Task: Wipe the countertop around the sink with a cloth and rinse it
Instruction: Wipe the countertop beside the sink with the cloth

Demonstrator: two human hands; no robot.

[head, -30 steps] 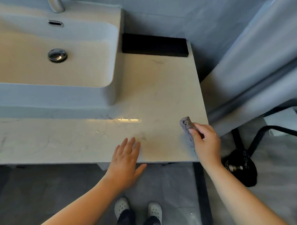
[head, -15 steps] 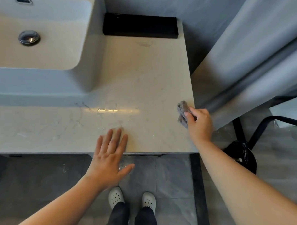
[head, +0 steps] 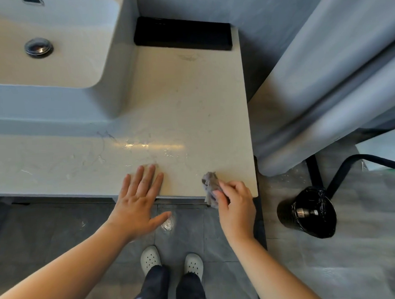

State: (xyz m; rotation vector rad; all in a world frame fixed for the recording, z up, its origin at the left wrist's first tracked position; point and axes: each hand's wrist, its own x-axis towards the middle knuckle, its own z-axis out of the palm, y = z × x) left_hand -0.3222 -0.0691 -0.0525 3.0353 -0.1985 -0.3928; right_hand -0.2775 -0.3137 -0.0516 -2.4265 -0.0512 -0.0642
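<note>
A pale marble countertop (head: 186, 100) runs along the front and right of a white raised sink (head: 113, 62) with a chrome drain (head: 39, 47). My right hand (head: 235, 204) grips a crumpled grey cloth (head: 209, 184) at the counter's front edge, near its right corner. The cloth hangs partly over the edge. My left hand (head: 139, 200) rests flat with fingers spread on the front edge, left of the cloth. Wet streaks shine on the counter in front of the sink.
A black flat box (head: 182, 37) lies at the back of the counter against the wall. A grey curtain (head: 324, 77) hangs right of the counter. On the floor stands a black bin (head: 307, 215) beside a black stand leg (head: 349, 166). My white shoes (head: 171, 261) stand below.
My right hand has drawn the cloth from the counter's right edge toward me and left, down to the front edge. My left hand has stayed flat at the front edge.
</note>
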